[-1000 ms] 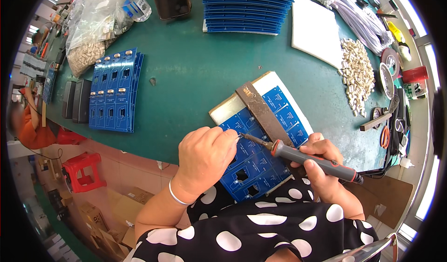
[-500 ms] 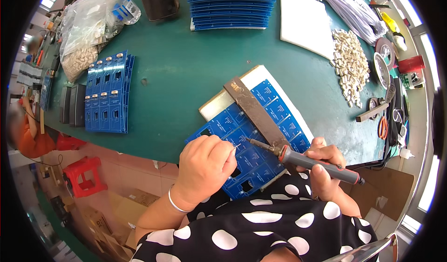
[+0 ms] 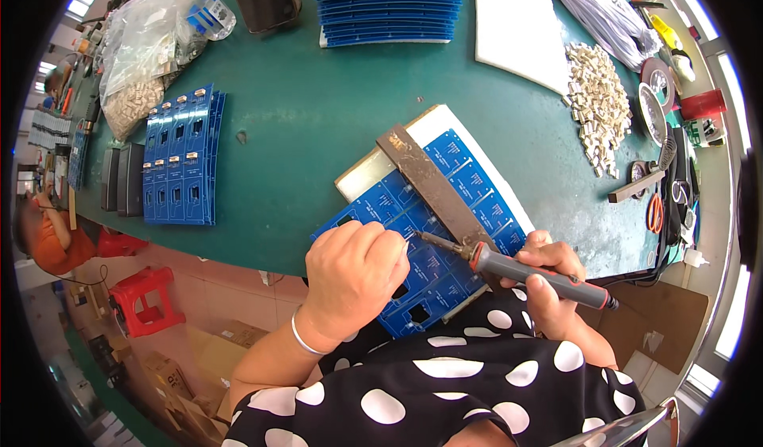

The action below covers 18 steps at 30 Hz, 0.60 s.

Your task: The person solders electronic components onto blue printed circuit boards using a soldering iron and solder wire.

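Note:
A blue circuit board panel (image 3: 381,202) lies tilted on a white foam pad (image 3: 356,180) at the table's near edge. Across the panel rests a brown metal bar (image 3: 439,189). My right hand (image 3: 554,288) grips a grey soldering iron (image 3: 524,274), its tip low over the panel beside the bar. Just left of that tip, my left hand (image 3: 350,276) is closed with its fingers pinched. A thin silvery solder wire (image 3: 408,240) pokes out of the pinch, close to the iron's tip. Whether the tip touches the board is too small to tell.
Boards with small connectors (image 3: 181,161) stand at the left beside a bag of parts (image 3: 137,101). A tall stack of blue boards (image 3: 388,10) is at the back. Loose white connectors (image 3: 596,109) and orange-handled scissors (image 3: 654,213) lie right. Another person (image 3: 60,236) sits far left.
My left hand has shifted slightly right and up, and the iron's tip has moved a little left, narrowing the gap between them. Both hands keep their holds.

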### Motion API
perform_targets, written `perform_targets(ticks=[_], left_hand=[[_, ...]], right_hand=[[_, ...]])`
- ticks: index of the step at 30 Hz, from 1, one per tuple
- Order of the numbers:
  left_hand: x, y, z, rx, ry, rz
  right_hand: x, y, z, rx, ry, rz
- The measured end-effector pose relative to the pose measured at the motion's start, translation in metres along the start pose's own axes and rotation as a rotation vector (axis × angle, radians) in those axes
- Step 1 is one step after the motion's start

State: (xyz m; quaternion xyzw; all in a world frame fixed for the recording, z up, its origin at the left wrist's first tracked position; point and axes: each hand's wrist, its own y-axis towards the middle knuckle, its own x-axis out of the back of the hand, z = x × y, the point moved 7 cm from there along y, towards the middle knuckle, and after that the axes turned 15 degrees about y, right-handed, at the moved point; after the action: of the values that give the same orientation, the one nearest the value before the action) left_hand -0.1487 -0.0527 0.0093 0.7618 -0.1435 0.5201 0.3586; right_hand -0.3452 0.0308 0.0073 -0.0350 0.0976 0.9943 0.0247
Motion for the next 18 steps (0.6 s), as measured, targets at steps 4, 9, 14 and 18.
perform_targets(ticks=[4, 9, 14, 18], left_hand=[[0.000, 0.002, 0.001, -0.006, -0.001, -0.026], [-0.003, 0.004, 0.003, -0.005, 0.009, 0.000], [-0.003, 0.006, 0.005, 0.008, 0.014, -0.025], [-0.005, 0.008, 0.006, 0.015, -0.033, 0.024]], right_hand=[[0.000, 0.001, -0.004, -0.060, 0.034, -0.023], [-0.002, 0.007, -0.001, -0.008, -0.032, 0.027], [-0.003, 0.011, 0.000, -0.003, -0.054, 0.032], [-0.002, 0.010, -0.003, -0.085, -0.013, -0.013]])
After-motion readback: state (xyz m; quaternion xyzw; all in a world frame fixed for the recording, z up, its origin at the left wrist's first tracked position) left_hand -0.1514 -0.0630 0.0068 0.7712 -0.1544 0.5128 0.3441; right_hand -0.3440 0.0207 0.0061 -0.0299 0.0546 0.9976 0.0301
